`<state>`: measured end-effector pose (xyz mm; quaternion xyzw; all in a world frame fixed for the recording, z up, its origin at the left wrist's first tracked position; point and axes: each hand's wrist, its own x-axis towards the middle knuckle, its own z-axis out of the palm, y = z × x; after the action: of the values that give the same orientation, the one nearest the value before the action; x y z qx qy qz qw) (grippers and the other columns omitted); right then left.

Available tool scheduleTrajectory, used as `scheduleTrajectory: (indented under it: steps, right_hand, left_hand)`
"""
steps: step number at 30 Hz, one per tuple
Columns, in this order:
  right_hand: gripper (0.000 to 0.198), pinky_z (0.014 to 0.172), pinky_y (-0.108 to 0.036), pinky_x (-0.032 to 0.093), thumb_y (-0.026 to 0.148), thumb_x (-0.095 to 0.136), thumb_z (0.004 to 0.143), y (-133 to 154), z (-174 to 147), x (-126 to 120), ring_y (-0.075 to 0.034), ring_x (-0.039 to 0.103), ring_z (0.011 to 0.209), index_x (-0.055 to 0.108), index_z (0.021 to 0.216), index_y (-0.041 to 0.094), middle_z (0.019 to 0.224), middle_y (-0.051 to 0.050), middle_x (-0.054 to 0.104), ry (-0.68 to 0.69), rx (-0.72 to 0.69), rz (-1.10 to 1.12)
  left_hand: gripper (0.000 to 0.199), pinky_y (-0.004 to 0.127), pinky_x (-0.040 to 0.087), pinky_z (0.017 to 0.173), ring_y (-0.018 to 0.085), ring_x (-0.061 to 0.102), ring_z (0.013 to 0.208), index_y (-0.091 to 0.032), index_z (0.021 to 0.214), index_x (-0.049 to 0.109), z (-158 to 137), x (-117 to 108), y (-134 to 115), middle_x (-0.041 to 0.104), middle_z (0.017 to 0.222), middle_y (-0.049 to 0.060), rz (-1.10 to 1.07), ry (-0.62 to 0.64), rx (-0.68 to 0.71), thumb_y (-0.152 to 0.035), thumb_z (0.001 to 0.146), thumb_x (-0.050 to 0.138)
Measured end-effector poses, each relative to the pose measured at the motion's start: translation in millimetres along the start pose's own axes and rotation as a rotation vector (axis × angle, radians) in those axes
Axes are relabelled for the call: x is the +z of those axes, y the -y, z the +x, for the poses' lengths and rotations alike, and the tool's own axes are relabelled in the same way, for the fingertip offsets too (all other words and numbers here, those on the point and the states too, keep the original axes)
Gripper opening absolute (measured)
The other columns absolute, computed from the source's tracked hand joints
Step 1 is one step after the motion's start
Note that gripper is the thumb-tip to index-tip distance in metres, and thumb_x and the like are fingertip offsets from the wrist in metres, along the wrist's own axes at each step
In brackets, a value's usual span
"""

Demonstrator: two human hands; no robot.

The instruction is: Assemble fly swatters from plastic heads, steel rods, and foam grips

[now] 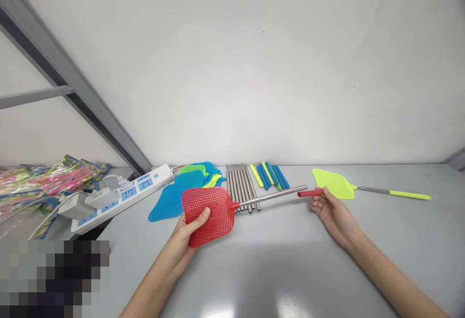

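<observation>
My left hand (187,230) grips the red mesh head of a fly swatter (214,211), thumb on top. From that head a metal rod (276,194) points to the right. My right hand (332,211) pinches a red handle sleeve (308,193) between thumb and fingers. The sleeve's near end lies close to the rod's free tip, slightly below it, with a small gap visible. To the right of my right hand, a yellow fly swatter (334,183) with a grey-and-yellow handle lies on the table.
Blue, green and yellow swatter heads (169,199) are piled at the left. Behind the red swatter lie several metal rods (238,180) and several coloured handle sleeves (263,175). A power strip (125,197) with plugs and packaged goods (47,182) occupy the far left of the table (261,264).
</observation>
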<state>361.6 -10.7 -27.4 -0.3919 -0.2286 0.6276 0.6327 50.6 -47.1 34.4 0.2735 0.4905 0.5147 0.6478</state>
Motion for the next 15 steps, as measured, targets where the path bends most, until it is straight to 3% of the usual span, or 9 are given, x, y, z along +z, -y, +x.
scheduleTrajectory:
  steps: [10,15]
  right_hand:
    - [0.010,0.057,-0.025,0.045,0.028,0.054,0.073,-0.6,0.4,-1.8,-0.011,0.048,0.057,0.058,0.073,0.019,0.063,0.000,0.053,-0.005,-0.022,0.055]
    - [0.009,0.057,-0.026,0.045,0.027,0.054,0.073,-0.8,2.6,-4.0,-0.012,0.048,0.056,0.056,0.069,0.019,0.061,0.000,0.051,0.000,-0.018,0.099]
  left_hand:
    - [0.038,0.028,0.048,0.070,0.022,0.061,0.081,-0.016,0.099,0.058,1.5,2.1,1.5,0.064,0.095,0.009,0.053,0.014,-0.031,-0.027,0.063,0.065]
    - [0.037,0.026,0.049,0.066,0.020,0.062,0.076,-0.017,0.094,0.060,0.8,6.7,1.2,0.066,0.090,0.007,0.058,-0.065,0.000,-0.027,0.059,0.067]
